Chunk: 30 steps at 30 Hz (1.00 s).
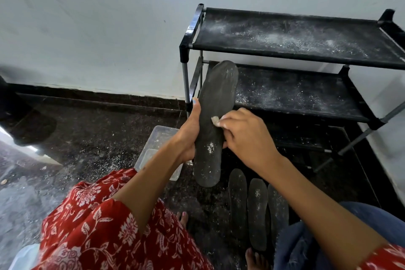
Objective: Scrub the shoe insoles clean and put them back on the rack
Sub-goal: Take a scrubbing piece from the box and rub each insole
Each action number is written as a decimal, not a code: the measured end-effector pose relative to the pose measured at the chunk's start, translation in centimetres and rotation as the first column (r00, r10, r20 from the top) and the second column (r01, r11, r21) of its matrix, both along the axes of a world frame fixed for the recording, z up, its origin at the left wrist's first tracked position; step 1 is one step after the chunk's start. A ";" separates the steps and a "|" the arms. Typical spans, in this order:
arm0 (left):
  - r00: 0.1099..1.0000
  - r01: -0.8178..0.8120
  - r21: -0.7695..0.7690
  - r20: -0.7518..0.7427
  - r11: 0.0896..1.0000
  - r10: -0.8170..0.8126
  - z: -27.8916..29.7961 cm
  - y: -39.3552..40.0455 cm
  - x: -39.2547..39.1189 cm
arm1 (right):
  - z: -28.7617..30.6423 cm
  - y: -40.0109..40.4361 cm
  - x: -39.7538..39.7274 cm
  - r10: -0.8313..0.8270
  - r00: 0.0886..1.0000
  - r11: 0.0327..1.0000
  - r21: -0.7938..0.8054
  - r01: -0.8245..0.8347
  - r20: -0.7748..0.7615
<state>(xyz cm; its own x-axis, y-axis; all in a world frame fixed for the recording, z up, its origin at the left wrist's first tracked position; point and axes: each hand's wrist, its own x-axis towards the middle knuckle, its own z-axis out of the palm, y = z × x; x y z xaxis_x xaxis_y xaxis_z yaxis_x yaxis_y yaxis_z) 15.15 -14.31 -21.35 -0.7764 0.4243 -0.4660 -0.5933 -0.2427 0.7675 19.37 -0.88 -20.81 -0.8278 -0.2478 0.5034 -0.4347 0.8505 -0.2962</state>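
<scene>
I see my left hand (188,136) gripping a dark insole (213,120) from its left edge, holding it upright in the air in front of the rack (285,50). My right hand (243,136) pinches a small pale scrubber (215,119) against the insole's face. Three more insoles (256,210) lie side by side on the floor (87,133), near the rack's front. A clear plastic tub (157,138) sits on the floor just beside my left wrist. Both rack shelves are dusted white.
</scene>
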 end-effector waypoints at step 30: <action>0.994 -0.106 0.119 -0.026 0.987 0.110 -0.5 0.3 -0.3 | -1.2 -1.8 0.6 0.059 0.996 0.995 -0.083 -0.053 0.067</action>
<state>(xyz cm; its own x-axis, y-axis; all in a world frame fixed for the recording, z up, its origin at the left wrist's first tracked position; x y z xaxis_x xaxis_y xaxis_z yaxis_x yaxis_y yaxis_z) 14.86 -13.99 -21.82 -0.8347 0.3869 -0.3918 -0.5337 -0.3934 0.7486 19.97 -2.67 -21.98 -0.8474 -0.2556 0.4655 -0.4572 0.7971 -0.3946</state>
